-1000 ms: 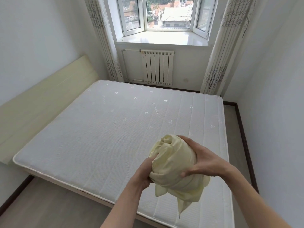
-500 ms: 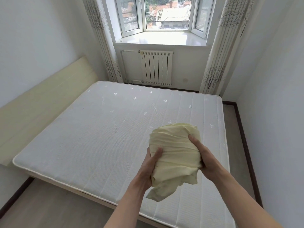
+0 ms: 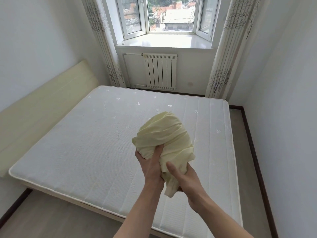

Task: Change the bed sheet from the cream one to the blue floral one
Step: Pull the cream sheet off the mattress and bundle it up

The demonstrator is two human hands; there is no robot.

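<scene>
1. The cream sheet (image 3: 163, 134), wadded into one bundle, is being held up over the mattress (image 3: 85, 148), above the part nearest the camera and toward its right edge.
2. The bundle's long axis is running from the hands at its lower end up and slightly left toward its rounded top, which is pointing away toward the window (image 3: 169, 16).
3. A narrow tail of cloth is hanging down from the lower end, dangling between the two wrists.
4. The fabric is looking pale yellow-cream, plain and unpatterned, with soft creases wrapping round the bulge and a folded flap sticking out on its left side.
5. The left hand (image 3: 151, 166) is gripping the bundle's lower left, thumb pressing up into the cloth.
6. The right hand (image 3: 184, 177) is clutching the bundle's lower right, thumb lying across the cloth; its other fingers are hiding behind it.
7. The two hands are sitting close together, almost touching.
8. The mattress is lying bare, white and quilted, with a cream headboard (image 3: 42, 107) along its left side and a radiator (image 3: 160, 71) standing beyond its far edge.
</scene>
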